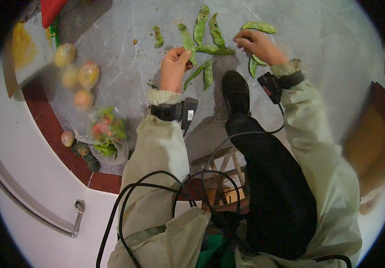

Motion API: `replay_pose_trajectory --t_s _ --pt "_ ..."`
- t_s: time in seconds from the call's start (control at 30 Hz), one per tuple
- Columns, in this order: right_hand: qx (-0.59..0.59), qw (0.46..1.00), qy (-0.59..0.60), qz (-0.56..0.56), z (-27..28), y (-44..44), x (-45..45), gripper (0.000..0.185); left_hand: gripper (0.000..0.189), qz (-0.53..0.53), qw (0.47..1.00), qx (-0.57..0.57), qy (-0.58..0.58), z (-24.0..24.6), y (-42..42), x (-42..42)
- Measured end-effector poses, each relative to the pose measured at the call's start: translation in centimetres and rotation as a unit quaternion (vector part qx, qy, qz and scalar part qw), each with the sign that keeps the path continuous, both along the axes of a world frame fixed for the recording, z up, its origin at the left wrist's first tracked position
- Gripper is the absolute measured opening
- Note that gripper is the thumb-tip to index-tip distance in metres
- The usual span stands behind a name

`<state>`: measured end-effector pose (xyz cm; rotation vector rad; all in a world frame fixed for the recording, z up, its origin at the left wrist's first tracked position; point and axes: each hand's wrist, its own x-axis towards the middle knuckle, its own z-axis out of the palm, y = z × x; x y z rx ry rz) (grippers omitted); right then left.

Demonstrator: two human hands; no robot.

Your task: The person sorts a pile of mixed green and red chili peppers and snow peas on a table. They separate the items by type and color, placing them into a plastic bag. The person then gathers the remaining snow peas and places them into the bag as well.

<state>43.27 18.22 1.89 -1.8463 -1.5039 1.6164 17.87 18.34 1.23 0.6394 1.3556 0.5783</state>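
Between the thumb and fingers of my left hand is the lower end of a flat green bean pod. My right hand hovers at the upper right, its thumb and fingertips close together; whether they pinch something small I cannot tell. Just above it lies another pod. Two upright pods and a sideways pod lie between my hands on the grey floor. Below them are two more pods, and small pods rest beneath my right wrist. A short, damaged pod piece lies left.
Wrapped round fruits and a plastic bag of vegetables lie at the left by the dark red border. My black shoe stands below the pods. Black cables loop across my lap.
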Motion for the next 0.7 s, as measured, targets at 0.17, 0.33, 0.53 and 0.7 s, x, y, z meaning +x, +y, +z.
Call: replay_pose_trajectory --t_s 0.17,0.33,0.53,0.7 --pt "-0.130 0.963 0.234 -0.039 1.6 1.1 -3.9 0.026 0.013 0.014 0.996 -0.026 -0.084 2.6 -1.5 1.9" --pt "-0.172 0.935 0.297 -0.085 0.8 1.0 -4.7 0.022 0.012 -0.012 0.991 -0.067 -0.114 2.9 -2.2 2.3" --pt "-0.219 0.914 0.327 -0.103 0.0 0.5 -4.7 0.013 0.012 -0.022 0.988 -0.097 -0.117 2.5 -2.9 2.5" --pt "-0.195 0.914 0.326 -0.140 0.4 0.0 -5.1 0.013 0.013 -0.009 0.988 -0.107 -0.114 2.9 -3.1 2.7"
